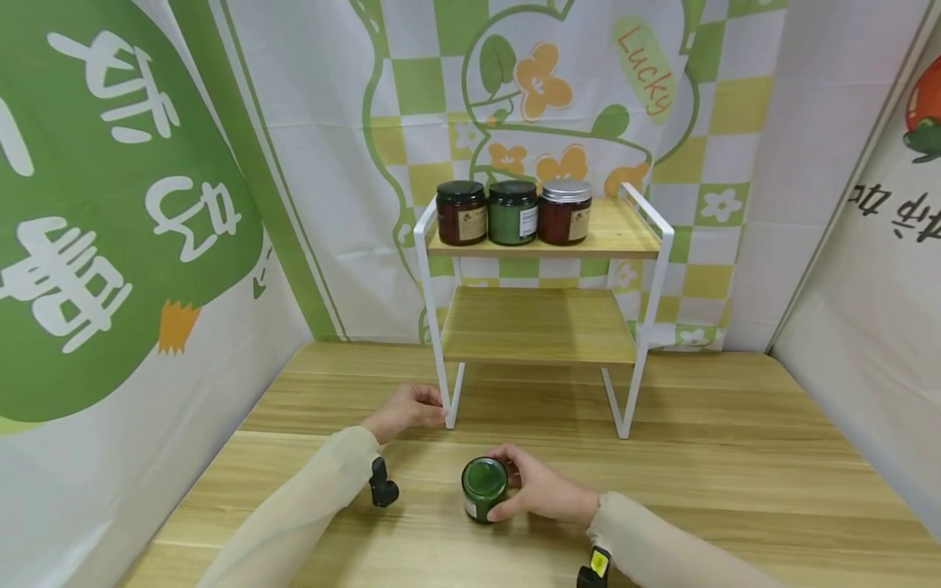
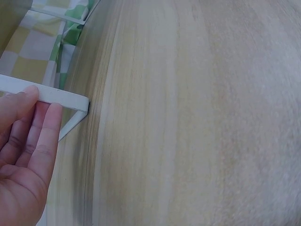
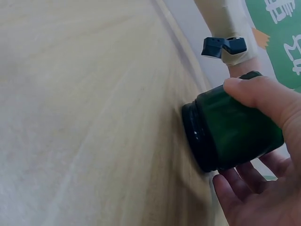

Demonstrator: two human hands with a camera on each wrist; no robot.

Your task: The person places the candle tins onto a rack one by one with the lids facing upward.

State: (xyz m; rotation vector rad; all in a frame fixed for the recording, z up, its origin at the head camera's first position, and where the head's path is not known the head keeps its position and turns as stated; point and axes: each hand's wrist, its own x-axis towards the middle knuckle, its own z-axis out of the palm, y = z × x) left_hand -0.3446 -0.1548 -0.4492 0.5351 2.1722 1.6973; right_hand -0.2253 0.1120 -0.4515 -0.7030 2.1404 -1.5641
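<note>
My right hand grips a green glass jar near the front of the table, thumb on one side and fingers on the other. The jar is upside down: its glass base faces up, and in the right wrist view its black lid points at the tabletop. Whether the lid touches the wood I cannot tell. To the left, my left hand pinches the white metal leg of a two-tier rack close to its foot. In the left wrist view, thumb and fingertips lie on that white bar.
On the rack's top board stand a brown jar with a black lid, a green jar and a brown jar with a silver lid. Printed cloth hangs behind and at both sides of the wooden table.
</note>
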